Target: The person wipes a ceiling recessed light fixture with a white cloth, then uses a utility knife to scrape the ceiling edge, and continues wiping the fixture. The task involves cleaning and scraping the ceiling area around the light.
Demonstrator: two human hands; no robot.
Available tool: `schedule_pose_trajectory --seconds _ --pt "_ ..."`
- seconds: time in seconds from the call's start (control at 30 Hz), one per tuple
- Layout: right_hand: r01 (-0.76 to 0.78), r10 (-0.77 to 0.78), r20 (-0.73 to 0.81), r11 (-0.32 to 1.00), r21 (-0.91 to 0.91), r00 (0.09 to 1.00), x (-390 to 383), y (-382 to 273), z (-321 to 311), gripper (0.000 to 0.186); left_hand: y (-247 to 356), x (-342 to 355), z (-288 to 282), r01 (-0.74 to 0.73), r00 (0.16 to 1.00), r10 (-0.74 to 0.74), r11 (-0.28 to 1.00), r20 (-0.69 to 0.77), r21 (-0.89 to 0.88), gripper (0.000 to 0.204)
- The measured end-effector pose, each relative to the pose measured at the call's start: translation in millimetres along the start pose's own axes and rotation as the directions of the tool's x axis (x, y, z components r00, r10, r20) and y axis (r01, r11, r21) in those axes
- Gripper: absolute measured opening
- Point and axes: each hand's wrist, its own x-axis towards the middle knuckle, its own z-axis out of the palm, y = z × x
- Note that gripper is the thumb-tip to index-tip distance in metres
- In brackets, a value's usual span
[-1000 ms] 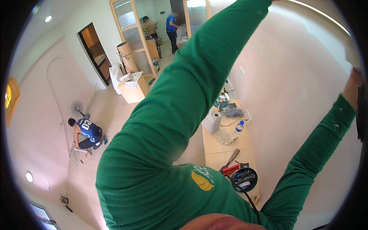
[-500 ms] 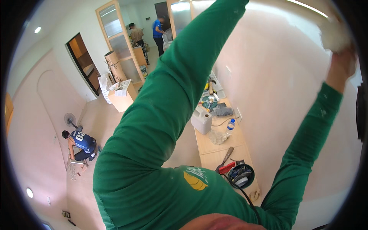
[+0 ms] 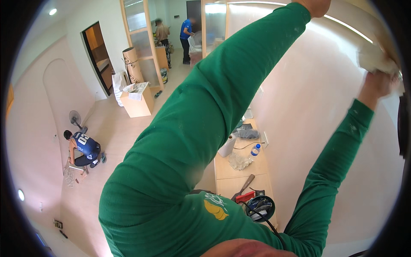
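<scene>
Both my arms, in green sleeves, reach up along the pale pink wall (image 3: 308, 90). My left hand (image 3: 316, 6) is at the top edge, close to the bright light strip (image 3: 349, 28) along the top of the wall; its fingers are out of the picture. Higher up on the right, my right hand (image 3: 379, 85) is closed around a whitish rag (image 3: 377, 59), bunched up and smeared by motion. Beyond the rag, the surface is too blurred to tell whether they touch.
Below me, a wooden counter (image 3: 227, 173) holds a dark bucket (image 3: 262, 210) of tools, a trowel (image 3: 245, 186), a water bottle (image 3: 255, 150) and a white jug (image 3: 227, 145). A person (image 3: 85, 147) crouches at left near a fan (image 3: 75, 118). Two people (image 3: 186, 36) stand far back.
My left hand has come into the picture as that arm shifted right. My right hand and the rag moved slightly down. The room's view has shifted a little.
</scene>
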Motion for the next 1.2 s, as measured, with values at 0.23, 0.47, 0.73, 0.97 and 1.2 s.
schedule_pose_trajectory --seconds 0.23,0.47,0.73,0.97,1.2 --pt "0.127 -0.148 -0.102 0.974 -0.189 0.984 -16 -105 43 0.027 -16 -5 -45 0.147 0.988 -0.131 0.959 0.078 -0.242 0.042" --pt "0.368 -0.376 -0.156 0.927 -0.077 0.914 5 -92 26 0.030 7 -2 -34 0.203 0.979 -0.191 0.946 0.069 -0.254 0.039" --pt "0.263 -0.328 -0.202 0.920 -0.292 0.923 -16 -78 34 0.016 -4 -7 -38 0.302 0.948 -0.262 0.921 0.181 -0.247 0.046" --pt "0.300 -0.403 -0.232 0.876 -0.377 0.885 -19 -55 46 0.009 7 7 -28 0.289 0.955 -0.258 0.918 0.145 -0.271 0.048" --pt "0.175 -0.220 -0.193 0.958 -0.226 0.956 -35 -45 37 0.013 -1 -7 -40 0.346 0.937 -0.305 0.885 0.172 -0.311 0.048"
